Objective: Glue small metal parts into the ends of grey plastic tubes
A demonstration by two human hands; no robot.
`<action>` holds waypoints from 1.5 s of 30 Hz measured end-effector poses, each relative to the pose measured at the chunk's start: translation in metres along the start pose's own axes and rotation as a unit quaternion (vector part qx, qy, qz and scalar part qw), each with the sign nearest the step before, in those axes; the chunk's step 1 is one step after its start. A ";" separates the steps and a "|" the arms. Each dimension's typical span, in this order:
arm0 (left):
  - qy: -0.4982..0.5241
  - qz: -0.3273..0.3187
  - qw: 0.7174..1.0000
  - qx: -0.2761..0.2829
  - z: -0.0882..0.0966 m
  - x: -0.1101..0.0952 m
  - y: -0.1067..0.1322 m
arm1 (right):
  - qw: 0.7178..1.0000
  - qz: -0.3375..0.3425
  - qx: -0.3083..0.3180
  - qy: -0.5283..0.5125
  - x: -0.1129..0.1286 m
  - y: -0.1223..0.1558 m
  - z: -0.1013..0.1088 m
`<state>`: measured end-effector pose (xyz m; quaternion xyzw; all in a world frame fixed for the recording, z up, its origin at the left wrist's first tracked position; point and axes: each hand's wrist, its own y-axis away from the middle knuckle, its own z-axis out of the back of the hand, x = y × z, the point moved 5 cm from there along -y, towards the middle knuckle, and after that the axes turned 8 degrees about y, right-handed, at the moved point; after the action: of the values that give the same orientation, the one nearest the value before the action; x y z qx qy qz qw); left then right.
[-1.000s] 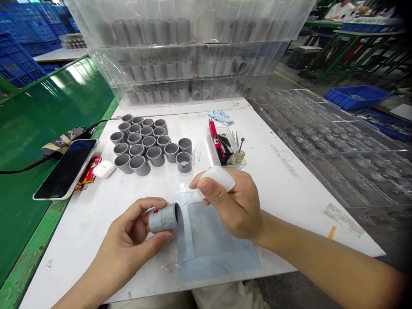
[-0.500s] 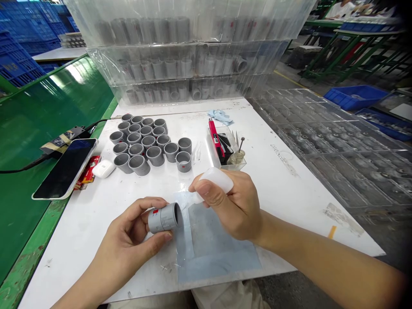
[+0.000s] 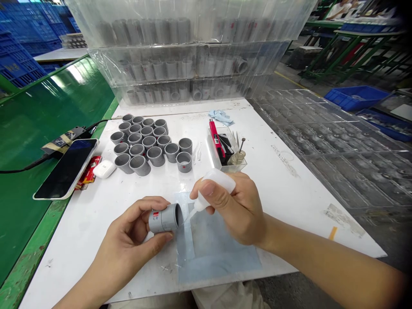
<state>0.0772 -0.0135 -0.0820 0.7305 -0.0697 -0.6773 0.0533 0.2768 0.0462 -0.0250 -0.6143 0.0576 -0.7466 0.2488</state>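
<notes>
My left hand (image 3: 135, 234) is closed round a short grey tube (image 3: 163, 219) with a red mark and dark printing on its side. The tube lies on its side in the fingers, its open end facing right. In my right hand (image 3: 234, 206) is a small white squeeze bottle (image 3: 215, 186), tipped nozzle down to the left. Its thin nozzle points at the rim of the tube; whether the tip touches it I cannot tell. Beneath both hands a pale blue sheet (image 3: 222, 262) lies on the white tabletop.
Several grey tubes (image 3: 156, 157) stand upright at the back left. A clear box (image 3: 241, 166) holds a red cutter (image 3: 216, 139) and small tools. A phone (image 3: 66, 169) and a white case (image 3: 104, 169) lie left. Stacked clear trays (image 3: 141, 92) rise behind; a blue crate (image 3: 354, 98) sits right.
The squeeze bottle has tilted so that its nozzle now shows, pointing at the tube's open end. The tube has turned slightly in my left hand, bringing printed characters into view.
</notes>
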 end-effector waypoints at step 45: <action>-0.009 -0.010 1.000 -0.007 0.002 -0.001 0.000 | 0.998 0.011 0.015 0.066 -0.007 0.002 -0.002</action>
<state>0.0753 -0.0133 -0.0809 0.7247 -0.0576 -0.6848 0.0511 0.2766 0.0472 -0.0324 -0.5593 0.0693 -0.7834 0.2620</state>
